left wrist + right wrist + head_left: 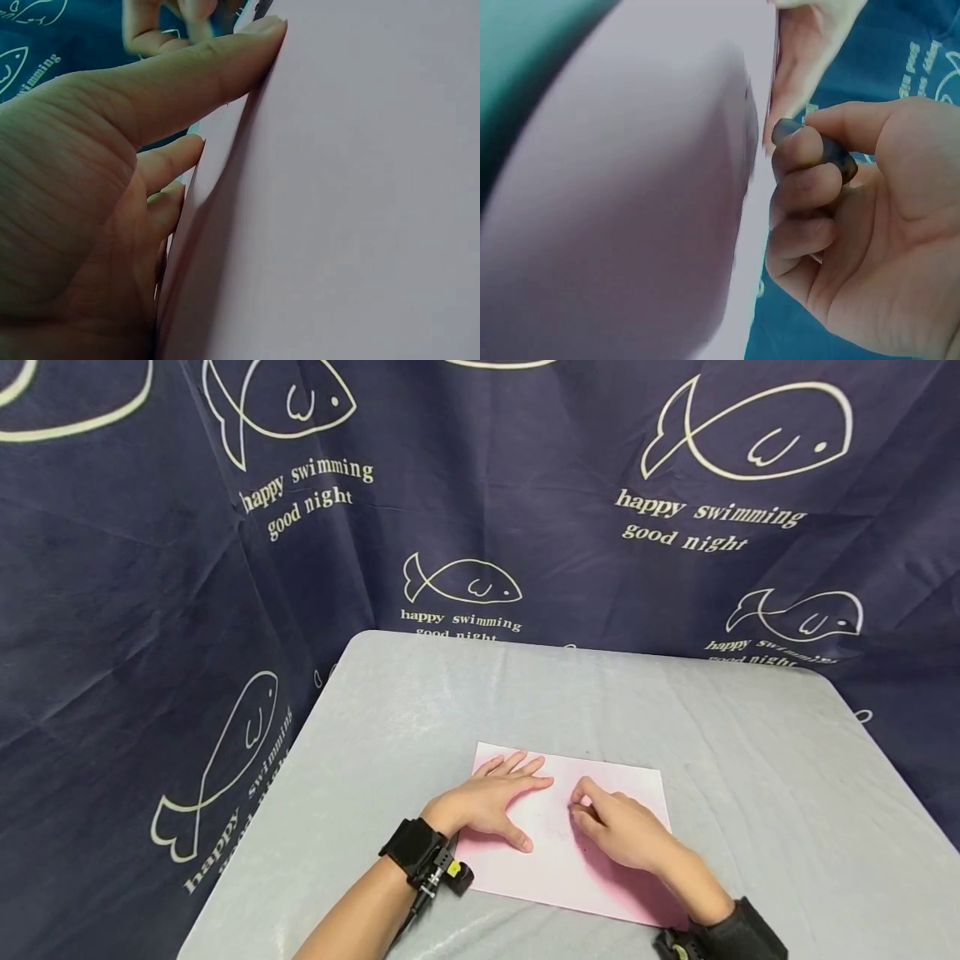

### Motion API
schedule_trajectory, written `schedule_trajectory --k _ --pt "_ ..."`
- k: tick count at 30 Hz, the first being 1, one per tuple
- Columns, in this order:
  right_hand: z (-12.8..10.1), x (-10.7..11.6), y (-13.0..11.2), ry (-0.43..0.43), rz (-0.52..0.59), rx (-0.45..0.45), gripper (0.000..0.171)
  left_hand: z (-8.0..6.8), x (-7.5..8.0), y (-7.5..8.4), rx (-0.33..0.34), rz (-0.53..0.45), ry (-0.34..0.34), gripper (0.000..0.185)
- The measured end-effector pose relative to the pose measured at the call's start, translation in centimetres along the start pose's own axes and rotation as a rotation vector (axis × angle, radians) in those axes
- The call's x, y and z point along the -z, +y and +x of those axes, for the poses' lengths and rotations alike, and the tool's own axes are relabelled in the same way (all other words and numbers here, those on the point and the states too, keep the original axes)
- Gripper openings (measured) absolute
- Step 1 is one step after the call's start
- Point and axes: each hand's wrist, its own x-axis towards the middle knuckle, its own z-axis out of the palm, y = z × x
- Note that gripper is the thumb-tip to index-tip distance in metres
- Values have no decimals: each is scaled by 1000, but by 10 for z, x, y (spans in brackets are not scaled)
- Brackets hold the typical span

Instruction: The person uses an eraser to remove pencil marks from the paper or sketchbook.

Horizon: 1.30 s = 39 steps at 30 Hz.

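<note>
While both wrists are wearing black camera straps at the near edge of the grey surface (750,752), a person is working over a pink sheet of paper (637,793) lying flat just ahead of them. The left hand (487,802) is spreading its straight fingers and pressing the sheet down near its left end, while the right hand (622,831) is curling its fingers and pinching a small dark object (840,154), too blurred to identify, with its tip resting near the middle of the paper. Judging by the sheet, the work is looking barely begun: only faint traces are showing between the hands, and the paper is lying unfolded and whole. Its long axis is running left to right, tilting slightly so the right end is sitting nearer the person. Beyond, a navy fish-print cloth (525,510) is hanging as a backdrop.
</note>
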Motion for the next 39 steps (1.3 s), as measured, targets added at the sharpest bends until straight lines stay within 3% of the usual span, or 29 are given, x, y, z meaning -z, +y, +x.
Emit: schedule_trajectory --k 3,7,14,30,39 --pt "8 -9 -5 -17 -25 31 10 0 -1 -1 -5 5 3 100" --pt "9 -15 -7 -5 -50 -14 13 0 -2 -2 -5 6 6 100" --pt "-3 -10 2 6 4 -97 12 2 -3 -1 -3 4 6 100" --pt "-22 4 13 63 -97 -189 21 2 -3 -1 10 13 9 100" --pt "-15 6 2 0 -154 -182 13 2 -2 1 10 14 9 100"
